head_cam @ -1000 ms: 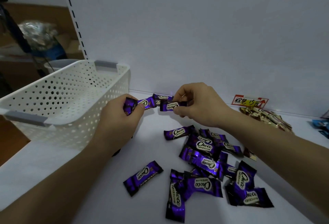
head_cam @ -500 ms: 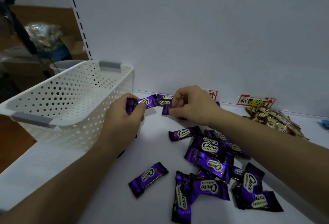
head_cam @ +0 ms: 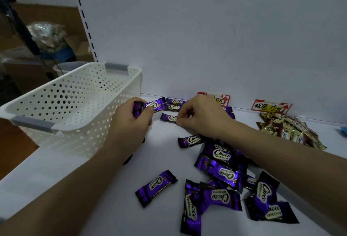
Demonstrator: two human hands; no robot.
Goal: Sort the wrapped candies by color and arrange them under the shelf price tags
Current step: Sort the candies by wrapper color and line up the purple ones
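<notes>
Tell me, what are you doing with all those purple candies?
A person is sorting wrapped candies on a white shelf. The left hand grips a bunch of purple candies; the right hand pinches one purple candy, low on the shelf beside the row at the back wall, under a price tag. More purple ones lie in a loose pile nearer the person. A gold pile sits under the second price tag.

Purple Choco candies [head_cam: 221, 172] lying scattered in front, a few lining up flat beside the half-hidden price tag [head_cam: 224, 99]; gold-brown candies [head_cam: 289, 130] sitting piled under the yellow-marked price tag [head_cam: 270, 106].
</notes>
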